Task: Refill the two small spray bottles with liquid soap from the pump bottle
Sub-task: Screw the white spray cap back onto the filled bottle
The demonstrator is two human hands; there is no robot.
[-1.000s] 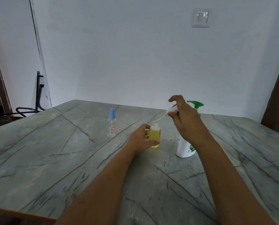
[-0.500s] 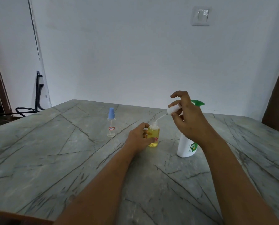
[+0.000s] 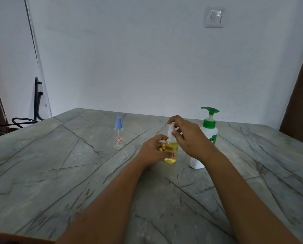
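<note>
At frame centre, on the marble table (image 3: 59,173), the left hand (image 3: 153,151) curls round a small spray bottle (image 3: 172,153) holding yellow liquid, while the right hand (image 3: 188,138) pinches its white spray cap (image 3: 171,129) at the neck. Just right, the white pump bottle (image 3: 209,132) with green head stands half hidden behind the right wrist. Left of centre, well apart, an empty clear spray bottle (image 3: 118,136) with blue cap stands upright. A wall switch (image 3: 213,17) sits upper right; a black metal frame (image 3: 36,101) stands far left.
</note>
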